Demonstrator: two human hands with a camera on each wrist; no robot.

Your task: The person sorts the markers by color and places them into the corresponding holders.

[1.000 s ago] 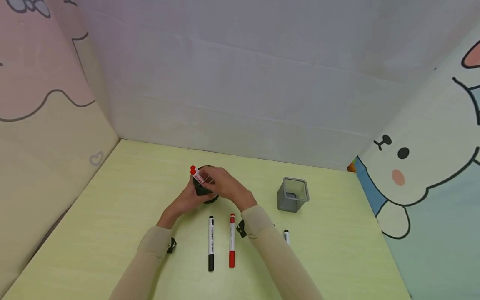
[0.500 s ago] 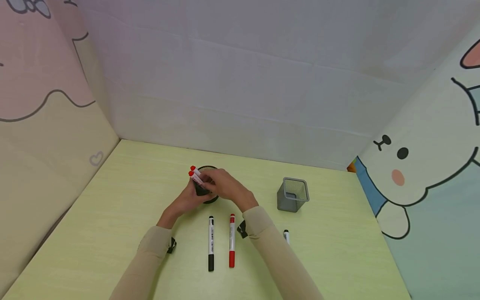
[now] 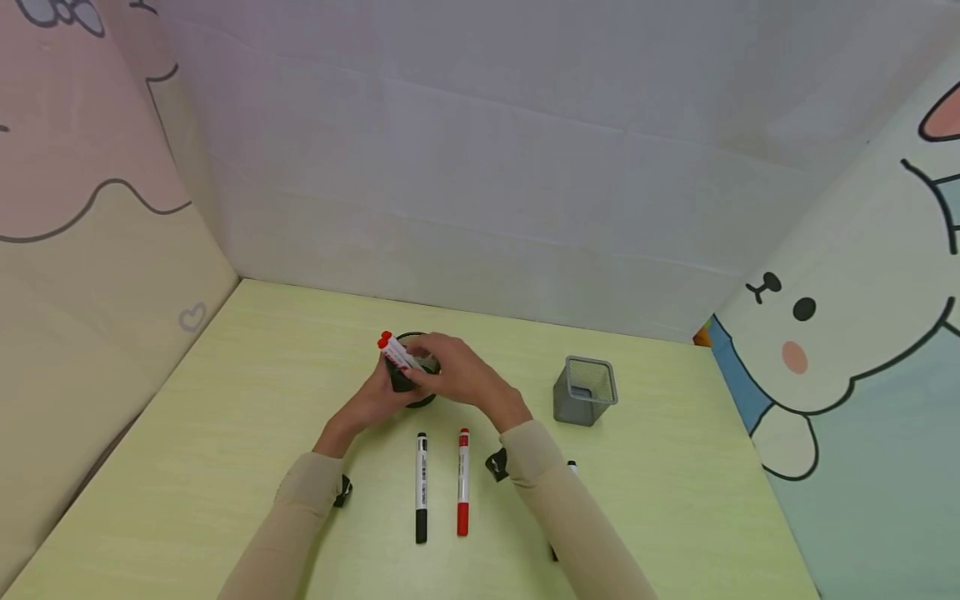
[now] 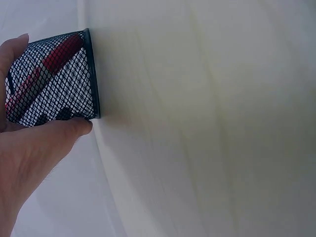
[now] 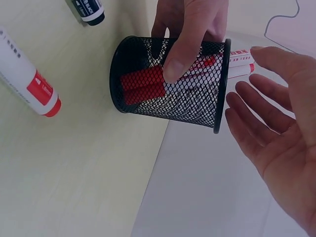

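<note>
My left hand (image 3: 375,402) grips a round black mesh pen cup (image 5: 192,109) round its side, its thumb pressed on the mesh in the right wrist view. Two red markers (image 5: 240,64) lean together inside the cup, their red lower ends near its base and white barrels sticking out past the rim. Beside the mouth, my right hand (image 5: 281,113) has its fingers spread and loosely bent, with nothing between them; the fingertips are right by the rim and the markers' upper ends. The left wrist view shows a red marker (image 4: 61,52) through the mesh.
On the pale yellow table, a black marker (image 3: 422,487) and a red marker (image 3: 462,483) lie side by side nearer the body. Another black-ended marker (image 3: 572,467) is mostly hidden under the right forearm. A square grey mesh holder (image 3: 585,396) stands to the right.
The right hand's fingers, earlier on a red marker at the cup's mouth, have parted and drawn slightly right. That marker has settled left against the other. The left hand stays put.
</note>
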